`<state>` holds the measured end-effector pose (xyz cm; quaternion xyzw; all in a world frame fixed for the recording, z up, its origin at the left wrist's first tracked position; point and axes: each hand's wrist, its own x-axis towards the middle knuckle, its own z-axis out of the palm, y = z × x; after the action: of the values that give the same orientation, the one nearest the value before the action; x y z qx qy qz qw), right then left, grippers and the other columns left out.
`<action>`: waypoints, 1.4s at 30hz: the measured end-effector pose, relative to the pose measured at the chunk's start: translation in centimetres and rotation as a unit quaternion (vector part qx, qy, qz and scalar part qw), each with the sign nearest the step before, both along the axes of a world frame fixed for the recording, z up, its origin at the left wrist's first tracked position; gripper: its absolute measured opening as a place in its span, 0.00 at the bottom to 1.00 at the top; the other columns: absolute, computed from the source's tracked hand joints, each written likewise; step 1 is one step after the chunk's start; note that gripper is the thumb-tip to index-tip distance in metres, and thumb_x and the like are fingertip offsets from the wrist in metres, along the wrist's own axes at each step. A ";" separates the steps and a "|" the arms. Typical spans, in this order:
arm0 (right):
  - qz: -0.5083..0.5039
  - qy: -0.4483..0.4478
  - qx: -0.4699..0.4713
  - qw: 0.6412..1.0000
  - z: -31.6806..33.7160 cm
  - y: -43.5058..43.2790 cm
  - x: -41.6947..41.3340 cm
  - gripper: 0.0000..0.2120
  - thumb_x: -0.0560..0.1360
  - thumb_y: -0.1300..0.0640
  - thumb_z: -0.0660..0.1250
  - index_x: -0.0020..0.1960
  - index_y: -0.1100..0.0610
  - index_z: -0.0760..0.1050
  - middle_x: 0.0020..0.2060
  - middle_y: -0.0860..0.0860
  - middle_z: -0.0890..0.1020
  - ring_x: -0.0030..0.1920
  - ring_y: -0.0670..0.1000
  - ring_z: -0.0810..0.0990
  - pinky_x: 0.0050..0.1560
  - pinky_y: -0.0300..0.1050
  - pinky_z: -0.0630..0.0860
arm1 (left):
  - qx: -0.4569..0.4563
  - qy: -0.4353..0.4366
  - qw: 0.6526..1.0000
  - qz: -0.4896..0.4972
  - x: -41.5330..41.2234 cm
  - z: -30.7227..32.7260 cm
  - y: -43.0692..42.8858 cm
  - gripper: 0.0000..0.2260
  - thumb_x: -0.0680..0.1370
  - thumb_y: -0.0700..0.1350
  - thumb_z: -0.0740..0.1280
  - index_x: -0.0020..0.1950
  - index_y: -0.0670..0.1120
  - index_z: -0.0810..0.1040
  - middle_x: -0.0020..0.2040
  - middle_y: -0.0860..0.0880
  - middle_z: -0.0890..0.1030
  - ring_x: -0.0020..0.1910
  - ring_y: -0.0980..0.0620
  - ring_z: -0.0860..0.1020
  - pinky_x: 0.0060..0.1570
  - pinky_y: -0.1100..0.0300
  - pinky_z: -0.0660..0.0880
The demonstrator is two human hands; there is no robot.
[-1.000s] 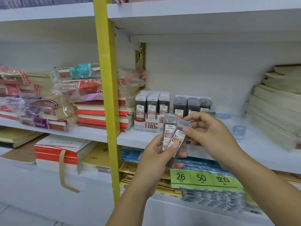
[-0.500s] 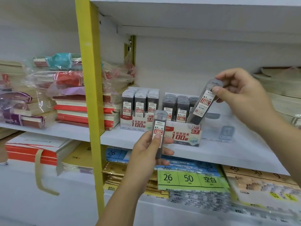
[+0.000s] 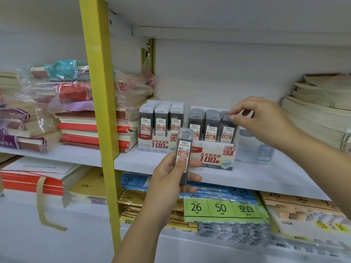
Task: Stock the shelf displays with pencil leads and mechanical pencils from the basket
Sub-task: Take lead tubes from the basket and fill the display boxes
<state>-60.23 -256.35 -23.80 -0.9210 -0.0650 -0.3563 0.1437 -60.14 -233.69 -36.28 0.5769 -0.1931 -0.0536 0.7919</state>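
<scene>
Pencil-lead case marked 0.7 stands upright in your left hand, out in front of the middle shelf. Your thumb lies across its red label and your fingers curl round behind it, so that hand grips it. In the head view the case overlaps the gap between the two display boxes, and it rests in neither.

Your right hand reaches over the 0.7 display box. Its thumb and forefinger pinch the cap of a second case, which sits at the front of the box's right-hand column, level with its neighbours. The other fingers of that hand are loosely curled above the row.

The 0.5 display box stands just beside the 0.7 one, on its left, with three columns of cases. A clear plastic holder stands on the shelf to the right of the 0.7 box. Stacks of wrapped notebooks lie behind the yellow upright. A tall pile of pale notebooks lies at the far right. On the shelf below lies a green pack printed with 26 and 50.
</scene>
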 end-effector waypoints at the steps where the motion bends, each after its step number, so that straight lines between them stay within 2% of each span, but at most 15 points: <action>1: -0.006 0.001 -0.015 1.000 0.2 0.0 0.2 0.03 0.74 0.51 0.70 0.47 0.43 0.78 0.41 0.36 0.76 0.43 0.40 0.71 0.40 0.33 0.62 | 0.002 0.000 1.000 0.001 0.0 0.0 0.1 0.09 0.84 0.51 0.60 0.57 0.58 0.80 0.49 0.51 0.87 0.40 0.54 0.85 0.32 0.63 0.80; 4: -0.019 0.038 -0.048 0.998 0.8 0.0 0.7 0.08 0.75 0.50 0.70 0.54 0.45 0.77 0.42 0.38 0.73 0.48 0.45 0.68 0.42 0.37 0.62 | 0.005 -0.003 1.000 0.003 0.0 0.0 0.2 0.09 0.84 0.51 0.60 0.56 0.58 0.80 0.50 0.52 0.87 0.40 0.53 0.85 0.33 0.62 0.80; 8: -0.001 0.064 -0.040 0.997 1.1 0.5 0.5 0.03 0.75 0.49 0.69 0.48 0.43 0.77 0.42 0.38 0.76 0.50 0.47 0.70 0.44 0.41 0.64 | 0.009 -0.006 1.000 0.006 0.0 0.1 0.3 0.09 0.84 0.52 0.60 0.57 0.58 0.80 0.50 0.52 0.87 0.40 0.54 0.85 0.34 0.62 0.81; 12: 0.012 0.092 0.055 0.994 1.5 0.7 0.3 0.03 0.74 0.52 0.71 0.44 0.45 0.78 0.40 0.42 0.80 0.43 0.42 0.76 0.37 0.28 0.66 | 0.009 -0.004 1.000 0.005 0.1 0.1 0.5 0.09 0.84 0.52 0.60 0.57 0.58 0.79 0.50 0.52 0.87 0.41 0.54 0.85 0.34 0.61 0.81; 15: 0.016 0.116 0.101 0.988 1.7 0.4 0.3 0.02 0.74 0.52 0.72 0.43 0.46 0.80 0.41 0.42 0.82 0.45 0.42 0.79 0.41 0.35 0.70 | 0.009 -0.006 1.000 0.004 0.0 0.1 0.5 0.09 0.84 0.52 0.60 0.58 0.57 0.79 0.50 0.52 0.87 0.41 0.54 0.85 0.34 0.62 0.81; 18: -0.025 0.082 0.016 0.996 1.4 0.3 0.6 0.03 0.75 0.50 0.70 0.48 0.43 0.80 0.43 0.43 0.77 0.50 0.47 0.71 0.47 0.41 0.65 | 0.008 -0.004 1.000 0.002 -0.1 0.3 0.5 0.09 0.83 0.52 0.60 0.58 0.56 0.79 0.50 0.52 0.87 0.41 0.54 0.85 0.34 0.62 0.80; 20: -0.073 0.069 -0.081 0.992 0.8 0.3 0.6 0.13 0.75 0.48 0.69 0.59 0.44 0.79 0.45 0.44 0.71 0.53 0.47 0.63 0.51 0.43 0.60 | 0.008 -0.006 1.000 -0.001 -0.1 0.3 0.4 0.09 0.83 0.52 0.60 0.58 0.56 0.79 0.50 0.52 0.87 0.40 0.54 0.85 0.33 0.63 0.80; 23: -0.098 -0.009 -0.121 0.988 -0.1 1.5 -0.5 0.18 0.76 0.47 0.67 0.65 0.47 0.76 0.48 0.44 0.69 0.54 0.47 0.63 0.51 0.40 0.58 | 0.002 -0.011 1.000 -0.007 -0.3 0.5 0.3 0.09 0.83 0.51 0.60 0.58 0.56 0.79 0.50 0.50 0.87 0.40 0.54 0.84 0.33 0.63 0.79; 26: 0.024 -0.006 0.012 1.000 -1.3 4.2 -2.9 0.14 0.75 0.44 0.63 0.58 0.42 0.78 0.42 0.39 0.77 0.49 0.42 0.73 0.45 0.36 0.66 | -0.001 -0.017 1.000 -0.015 -0.4 0.6 0.0 0.09 0.83 0.51 0.61 0.58 0.54 0.80 0.49 0.49 0.87 0.39 0.54 0.84 0.31 0.63 0.78; 28: 0.138 0.100 0.142 0.975 -2.3 6.3 -4.0 0.14 0.73 0.44 0.66 0.58 0.38 0.76 0.42 0.38 0.82 0.45 0.38 0.78 0.43 0.35 0.75 | 0.003 -0.022 0.999 -0.024 -0.6 0.7 -0.4 0.10 0.83 0.50 0.61 0.59 0.51 0.80 0.48 0.47 0.87 0.39 0.54 0.83 0.30 0.62 0.77; 30: 0.188 0.128 0.216 0.950 -3.4 7.2 -4.2 0.15 0.74 0.52 0.70 0.59 0.40 0.77 0.41 0.42 0.84 0.41 0.39 0.80 0.43 0.35 0.76 | 0.016 -0.031 0.999 -0.028 -0.9 0.9 -0.7 0.10 0.83 0.50 0.62 0.59 0.50 0.80 0.46 0.47 0.86 0.39 0.54 0.83 0.30 0.62 0.77; 35: 0.175 -0.005 0.306 0.936 -1.0 5.2 -4.4 0.13 0.75 0.61 0.68 0.52 0.43 0.76 0.37 0.49 0.84 0.39 0.48 0.83 0.36 0.37 0.77 | 0.089 -0.133 0.979 0.123 -0.3 1.2 -0.6 0.08 0.80 0.50 0.67 0.56 0.64 0.76 0.53 0.63 0.82 0.52 0.65 0.80 0.44 0.73 0.76; 38: 0.149 -0.113 0.222 0.957 1.4 2.9 -4.5 0.16 0.76 0.63 0.68 0.51 0.40 0.73 0.40 0.50 0.83 0.42 0.50 0.82 0.40 0.39 0.77 | 0.174 -0.202 0.946 0.186 0.2 1.1 -0.5 0.16 0.81 0.53 0.65 0.67 0.67 0.69 0.64 0.72 0.70 0.66 0.64 0.70 0.63 0.65 0.71; 40: 0.117 -0.126 0.138 0.975 2.1 2.0 -4.2 0.17 0.75 0.62 0.68 0.51 0.39 0.73 0.40 0.47 0.81 0.40 0.46 0.80 0.42 0.37 0.75 | 0.223 -0.227 0.929 0.192 0.4 0.8 -0.8 0.22 0.82 0.54 0.63 0.75 0.63 0.64 0.72 0.68 0.64 0.73 0.61 0.64 0.72 0.55 0.66; 42: 0.086 -0.113 0.085 0.986 2.0 1.4 -3.6 0.17 0.75 0.61 0.68 0.53 0.39 0.72 0.39 0.45 0.80 0.39 0.42 0.78 0.42 0.31 0.73 | 0.246 -0.238 0.921 0.187 0.4 0.6 -1.1 0.25 0.82 0.55 0.62 0.78 0.63 0.59 0.76 0.65 0.62 0.74 0.65 0.60 0.74 0.56 0.63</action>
<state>-63.88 -254.92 -21.84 -0.8501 -0.1292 -0.4487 0.2437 -59.71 -234.82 -35.69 0.7749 -0.2457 0.1884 0.5511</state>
